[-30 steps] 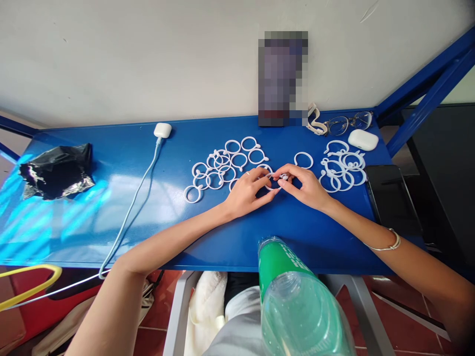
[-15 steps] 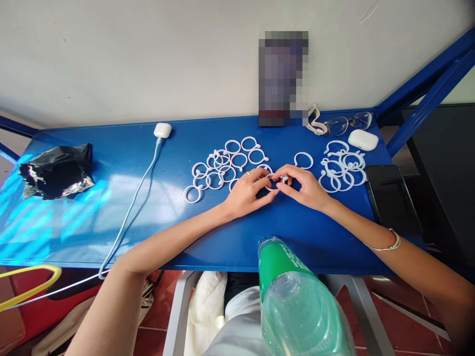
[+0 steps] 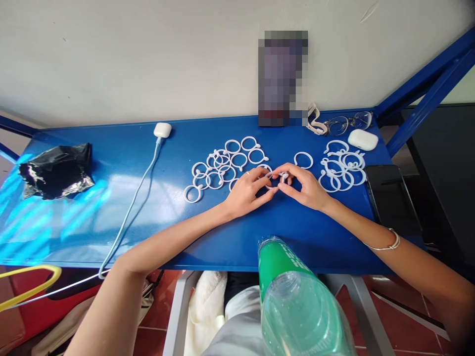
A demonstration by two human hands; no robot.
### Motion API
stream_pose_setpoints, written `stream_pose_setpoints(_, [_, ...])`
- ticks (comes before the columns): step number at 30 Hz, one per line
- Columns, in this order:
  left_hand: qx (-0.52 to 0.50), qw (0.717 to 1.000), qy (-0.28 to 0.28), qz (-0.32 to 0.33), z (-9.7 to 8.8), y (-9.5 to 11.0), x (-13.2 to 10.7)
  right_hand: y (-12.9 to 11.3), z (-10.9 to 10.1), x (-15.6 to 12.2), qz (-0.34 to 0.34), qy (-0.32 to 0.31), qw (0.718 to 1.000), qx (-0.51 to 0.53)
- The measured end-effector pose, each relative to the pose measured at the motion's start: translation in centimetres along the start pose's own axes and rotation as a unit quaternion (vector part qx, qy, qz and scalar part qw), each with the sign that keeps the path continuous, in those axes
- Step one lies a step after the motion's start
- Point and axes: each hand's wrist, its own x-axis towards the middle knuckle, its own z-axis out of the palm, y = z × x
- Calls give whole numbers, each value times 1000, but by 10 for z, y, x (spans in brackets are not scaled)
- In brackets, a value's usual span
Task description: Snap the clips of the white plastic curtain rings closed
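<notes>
Over the middle of the blue table, my left hand (image 3: 247, 194) and my right hand (image 3: 305, 187) meet at the fingertips around a white plastic curtain ring (image 3: 284, 176). My left fingers pinch its loop, while my right thumb and fingers close near its small knob end; part of the ring is hidden by the fingers. Several closed white rings (image 3: 238, 154) lie to the left of my left hand, some partly under it. A single ring (image 3: 312, 160) lies just behind my right hand. Beyond that hand sits an overlapping cluster of white rings (image 3: 340, 174), some sprung apart.
A clear bottle with a green label (image 3: 278, 257) stands close in front of me. To the right are a phone (image 3: 389, 193), a white earbud case (image 3: 362, 140) and glasses (image 3: 338, 125). Leftward lie a white charger with cable (image 3: 162, 130) and a black plastic bag (image 3: 59, 168).
The held ring's knob end has turned slightly and shows more between my right fingers. My right fingertips have shifted a little; the left hand stays almost still.
</notes>
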Motion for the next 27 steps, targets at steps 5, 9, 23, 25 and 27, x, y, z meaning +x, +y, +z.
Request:
stream_pose_setpoints(5, [-6, 1000, 9, 6, -1, 1, 0, -1, 0, 0, -7, 6, 1000, 2])
stream_pose_setpoints(9, [-8, 1000, 10, 5, -1, 1, 0, 0, 1, 0, -13, 10, 1000, 4])
stream_pose_setpoints(23, [-11, 999, 30, 17, 1, -2, 1, 3, 2, -1, -7, 2, 1000, 21])
stream_pose_setpoints(25, [-17, 999, 27, 13, 0, -2, 1, 3, 2, -1, -10, 3, 1000, 23])
stream_pose_setpoints(27, [-21, 999, 24, 7, 0, -1, 1, 4, 2, -1, -10, 4, 1000, 23])
